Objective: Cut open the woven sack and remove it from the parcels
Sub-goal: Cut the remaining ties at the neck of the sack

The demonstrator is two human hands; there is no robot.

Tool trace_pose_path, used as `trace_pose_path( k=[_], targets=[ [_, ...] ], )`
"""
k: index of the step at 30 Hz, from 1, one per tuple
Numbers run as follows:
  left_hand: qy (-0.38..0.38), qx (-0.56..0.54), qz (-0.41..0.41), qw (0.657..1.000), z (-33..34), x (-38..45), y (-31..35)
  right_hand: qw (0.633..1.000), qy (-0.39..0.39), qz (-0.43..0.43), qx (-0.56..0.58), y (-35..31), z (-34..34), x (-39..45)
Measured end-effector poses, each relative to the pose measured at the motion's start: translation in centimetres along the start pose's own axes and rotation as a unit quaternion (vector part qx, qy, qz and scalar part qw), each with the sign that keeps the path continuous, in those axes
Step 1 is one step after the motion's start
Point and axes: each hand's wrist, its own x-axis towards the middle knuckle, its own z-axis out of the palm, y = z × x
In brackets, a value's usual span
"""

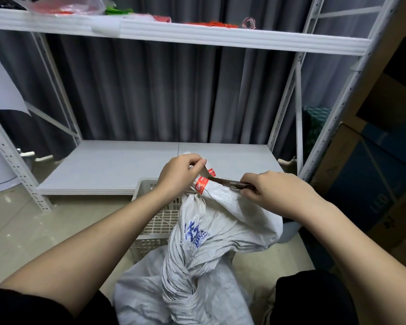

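A white woven sack (211,249) with blue printing stands between my knees, its neck bunched and twisted upward. A red and white seal tag (202,185) wraps the gathered top. My left hand (179,173) pinches the sack's top edge just above the tag and holds it up. My right hand (277,191) grips a dark cutting tool (230,183), whose tip points left and touches the sack at the tag. The parcels inside are hidden by the fabric.
A white perforated plastic crate (156,221) stands right behind the sack. A low grey shelf board (117,167) of a white metal rack lies beyond it. Cardboard boxes (373,184) stack up on the right. Tiled floor shows at the left.
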Motion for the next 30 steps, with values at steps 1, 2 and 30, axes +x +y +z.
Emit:
trace_pose_path(
  k=[1,2,30],
  targets=[
    [-0.002,-0.003,-0.004,1.000,0.0,0.0,0.0,1.000,0.001,0.012,0.022,0.3,-0.1,-0.1],
    [-0.006,-0.005,-0.008,1.000,0.0,0.0,-0.2,0.999,0.003,0.026,0.047,0.6,-0.1,-0.2],
    [-0.031,0.386,-0.039,0.921,2.2,5.8,-4.4,0.661,0.004,0.249,0.708,-1.9,12.0,-0.4]
  ],
)
